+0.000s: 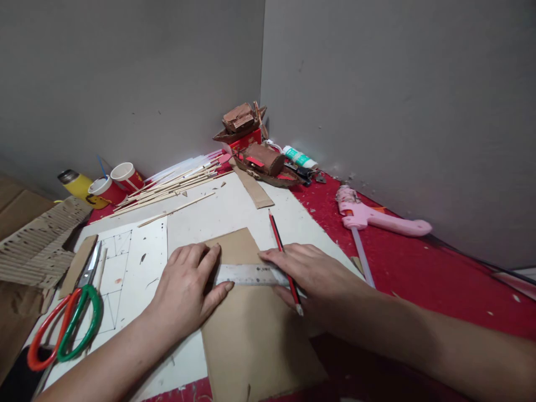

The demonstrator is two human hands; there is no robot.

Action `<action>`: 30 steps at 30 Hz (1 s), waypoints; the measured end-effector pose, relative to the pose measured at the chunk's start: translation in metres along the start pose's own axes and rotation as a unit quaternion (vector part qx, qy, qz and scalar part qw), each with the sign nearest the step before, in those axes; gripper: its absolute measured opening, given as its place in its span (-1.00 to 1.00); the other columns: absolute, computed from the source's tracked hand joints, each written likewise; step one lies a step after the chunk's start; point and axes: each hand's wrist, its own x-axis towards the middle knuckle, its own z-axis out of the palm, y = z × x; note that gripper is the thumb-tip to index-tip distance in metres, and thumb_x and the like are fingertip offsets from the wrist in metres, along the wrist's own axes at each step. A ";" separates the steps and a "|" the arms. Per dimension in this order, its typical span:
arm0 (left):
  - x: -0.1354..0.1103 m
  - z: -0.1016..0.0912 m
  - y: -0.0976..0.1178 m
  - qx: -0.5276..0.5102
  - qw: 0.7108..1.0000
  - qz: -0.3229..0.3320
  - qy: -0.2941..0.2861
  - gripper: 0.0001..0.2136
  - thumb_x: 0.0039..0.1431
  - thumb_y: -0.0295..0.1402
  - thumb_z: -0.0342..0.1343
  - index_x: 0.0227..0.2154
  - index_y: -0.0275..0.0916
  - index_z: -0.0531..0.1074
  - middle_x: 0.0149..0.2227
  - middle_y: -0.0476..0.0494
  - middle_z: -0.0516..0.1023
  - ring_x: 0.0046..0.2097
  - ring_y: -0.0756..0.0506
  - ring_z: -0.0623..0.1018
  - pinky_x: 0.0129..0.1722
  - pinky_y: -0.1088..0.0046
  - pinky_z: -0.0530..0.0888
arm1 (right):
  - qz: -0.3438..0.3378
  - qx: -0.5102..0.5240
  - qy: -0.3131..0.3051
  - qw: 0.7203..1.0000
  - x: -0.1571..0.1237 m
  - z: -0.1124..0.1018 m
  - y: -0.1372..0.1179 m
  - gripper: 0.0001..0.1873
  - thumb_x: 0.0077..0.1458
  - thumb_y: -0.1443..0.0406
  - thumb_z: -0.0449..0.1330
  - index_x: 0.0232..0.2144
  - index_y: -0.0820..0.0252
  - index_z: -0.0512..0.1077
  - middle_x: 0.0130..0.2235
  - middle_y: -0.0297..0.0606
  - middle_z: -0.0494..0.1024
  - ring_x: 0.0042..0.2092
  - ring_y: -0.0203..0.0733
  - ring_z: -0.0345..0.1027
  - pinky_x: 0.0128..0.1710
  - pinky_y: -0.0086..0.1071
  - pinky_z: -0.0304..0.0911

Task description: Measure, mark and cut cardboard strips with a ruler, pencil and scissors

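Note:
A clear ruler (247, 274) lies crosswise over a sheet of brown cardboard (251, 335). My left hand (186, 282) holds down the ruler's left end, fingers above it and thumb below on the cardboard. At the other end, my right hand (304, 273) grips the ruler's edge between thumb and fingers. A red and black pencil (276, 231) is also held in that right hand, slanting across the fingers with its dark tip pointing away from me. The right hand covers the ruler's far right end.
Scissors (79, 312) rest at left on a sheet with a line drawing (144, 262). Thin wooden sticks (176, 184), paper cups (128, 177) and brown model boats (266, 159) stand farther back. At right, a pink glue gun (364, 215) lies on the red surface (419, 285).

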 end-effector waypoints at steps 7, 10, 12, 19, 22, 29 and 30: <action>-0.002 -0.001 -0.008 -0.026 0.999 -0.031 -0.001 -0.62 0.29 -0.14 0.08 0.01 -0.32 0.41 -0.08 -0.34 0.47 -0.12 -0.30 0.46 -0.14 0.10 0.45 | 0.029 -0.038 -0.014 0.999 0.009 -0.004 0.017 -0.61 0.11 0.47 0.11 0.00 0.37 0.46 -0.19 0.04 0.61 -0.17 0.08 0.49 -0.21 -0.12 0.42; -0.001 0.000 -0.011 -0.039 0.998 -0.039 0.000 -0.72 0.30 -0.19 0.07 -0.07 -0.28 0.43 -0.15 -0.28 0.48 -0.16 -0.26 0.46 -0.18 0.16 0.44 | 0.022 -0.035 -0.012 0.999 0.011 -0.003 0.020 -0.58 0.09 0.51 0.08 0.01 0.39 0.45 -0.14 0.06 0.61 -0.14 0.07 0.49 -0.16 -0.11 0.43; 0.000 0.001 -0.013 -0.049 0.998 -0.047 -0.001 -0.75 0.31 -0.21 0.07 -0.09 -0.26 0.43 -0.19 -0.24 0.48 -0.18 -0.25 0.46 -0.20 0.19 0.43 | 0.019 -0.029 -0.003 0.999 0.011 -0.001 0.021 -0.60 0.12 0.49 0.10 0.03 0.40 0.44 -0.12 0.07 0.61 -0.11 0.07 0.49 -0.14 -0.10 0.43; 0.004 -0.009 -0.018 -0.133 0.985 -0.089 -0.067 -0.83 0.27 -0.25 0.09 -0.17 -0.21 0.39 -0.21 -0.19 0.48 -0.19 -0.20 0.47 -0.21 0.25 0.41 | 0.020 -0.011 0.019 1.000 0.012 0.000 0.019 -0.58 0.19 0.40 0.14 0.11 0.34 0.38 0.10 0.13 0.53 0.09 0.08 0.45 0.04 -0.03 0.41; 0.004 -0.018 -0.020 -0.208 0.971 -0.095 -0.073 -0.89 0.30 -0.30 0.01 -0.25 -0.19 0.38 -0.23 -0.15 0.51 -0.24 -0.14 0.49 -0.25 0.30 0.41 | 0.023 0.016 0.024 0.999 0.012 -0.001 0.016 -0.57 0.22 0.39 0.12 0.14 0.27 0.34 0.15 0.09 0.49 0.15 0.03 0.41 0.10 -0.04 0.39; 0.016 -0.039 -0.056 -0.276 0.943 -0.145 -0.115 -0.75 0.26 -0.15 0.02 -0.28 -0.22 0.47 -0.40 -0.05 0.54 -0.39 -0.07 0.45 -0.40 0.44 0.34 | 0.028 0.060 0.039 0.997 0.012 -0.005 0.014 -0.53 0.22 0.37 0.14 0.18 0.20 0.30 0.15 0.03 0.50 0.17 -0.03 0.40 0.11 -0.07 0.38; 0.020 -0.039 -0.062 -0.284 0.940 -0.148 -0.115 -0.73 0.25 -0.13 0.03 -0.28 -0.22 0.49 -0.40 -0.05 0.54 -0.38 -0.07 0.44 -0.40 0.45 0.34 | 0.030 0.059 0.039 0.997 0.012 -0.006 0.014 -0.54 0.22 0.36 0.14 0.17 0.19 0.31 0.13 0.03 0.51 0.15 -0.03 0.41 0.10 -0.07 0.39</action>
